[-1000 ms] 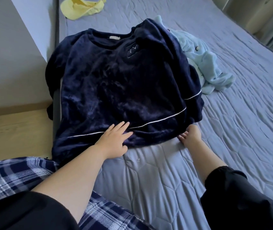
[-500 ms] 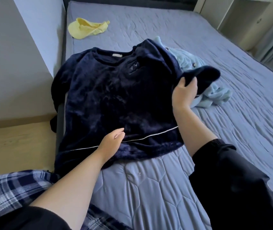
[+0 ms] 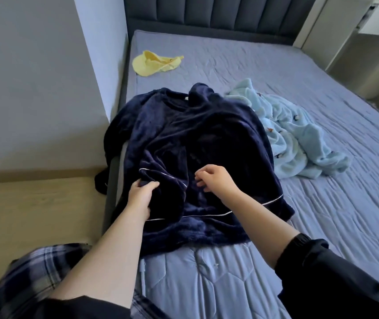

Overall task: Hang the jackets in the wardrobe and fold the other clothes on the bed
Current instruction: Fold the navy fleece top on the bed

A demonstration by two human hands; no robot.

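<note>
A dark navy velvet top (image 3: pixel 177 139) with thin white piping lies on the left side of the blue bed (image 3: pixel 322 203). Its right side and sleeve are folded in over the chest. My left hand (image 3: pixel 141 196) grips the cuff of that folded sleeve near the hem. My right hand (image 3: pixel 216 180) hovers just above the cloth at the middle, fingers loosely curled and holding nothing. The top's left sleeve hangs over the bed's left edge. A crumpled light blue fleece garment (image 3: pixel 294 139) lies right beside the top.
A yellow cap (image 3: pixel 154 63) lies near the dark padded headboard (image 3: pixel 218 17). A grey wall (image 3: pixel 34 77) and wooden floor (image 3: pixel 34 215) border the bed on the left. White furniture (image 3: pixel 368 42) stands at the far right. My plaid trouser leg (image 3: pixel 29 279) shows at the bottom left.
My right hand carried the right sleeve across the top and let it go. My left hand moved off the hem and took hold of the sleeve's cuff. The view tilted up.
</note>
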